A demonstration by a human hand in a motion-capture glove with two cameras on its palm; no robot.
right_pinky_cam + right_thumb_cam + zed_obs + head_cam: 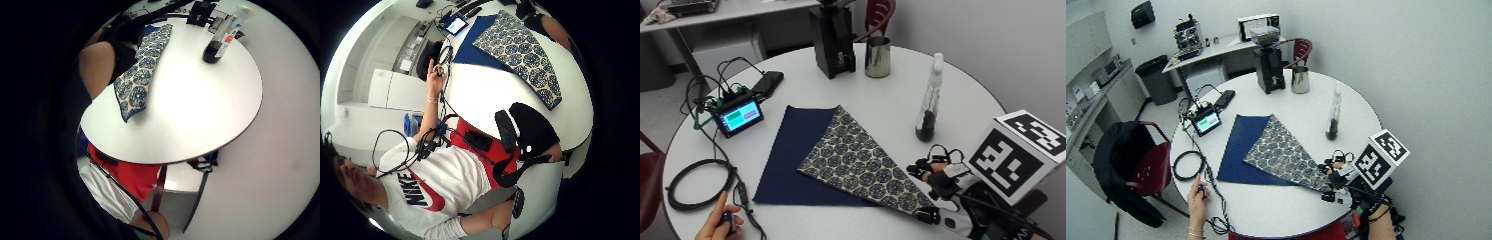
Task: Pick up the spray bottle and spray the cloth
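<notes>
Bottle stands upright on the tabletop, just past the cloth. Hand hovers near the cloth's corner, fingers relaxed, holding nothing. Only the thumb-side view shows the person's shirt.

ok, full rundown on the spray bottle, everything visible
The spray bottle is tall, slim and clear, with a white spray head on top and dark liquid filling only its lowest part. It stands upright on the round white table, beyond the patterned cloth and apart from it. Nothing touches it; the gloved right hand hovers short of it.
</notes>
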